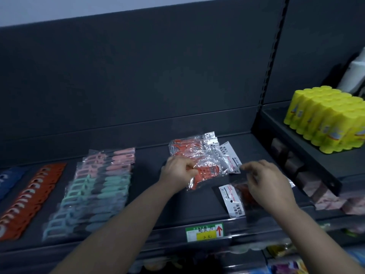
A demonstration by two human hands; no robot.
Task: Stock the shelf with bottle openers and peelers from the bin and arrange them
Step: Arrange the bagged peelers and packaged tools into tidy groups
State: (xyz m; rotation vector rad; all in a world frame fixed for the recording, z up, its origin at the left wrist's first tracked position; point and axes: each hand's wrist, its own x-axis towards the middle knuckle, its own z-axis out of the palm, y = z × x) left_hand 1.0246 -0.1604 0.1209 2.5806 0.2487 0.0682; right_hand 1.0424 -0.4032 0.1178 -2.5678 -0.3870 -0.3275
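On the dark shelf (177,210) a row of orange bottle openers (33,196) lies at the left, with a row of bagged pink, green and blue peelers (98,186) beside it. Several orange peelers in clear bags (195,149) are stacked at the middle back. My left hand (177,171) pinches one bagged orange peeler (207,173) at the front of that stack. My right hand (266,182) hovers with curled fingers over another bagged peeler (235,196) lying nearer the shelf edge; a grip on it is not clear.
A green and yellow price tag (204,231) sits on the shelf's front edge. Yellow tubes (327,117) stand on a higher shelf at the right, with a white bottle (355,74) behind. Blue openers (6,180) lie at the far left. Packaged goods fill lower shelves.
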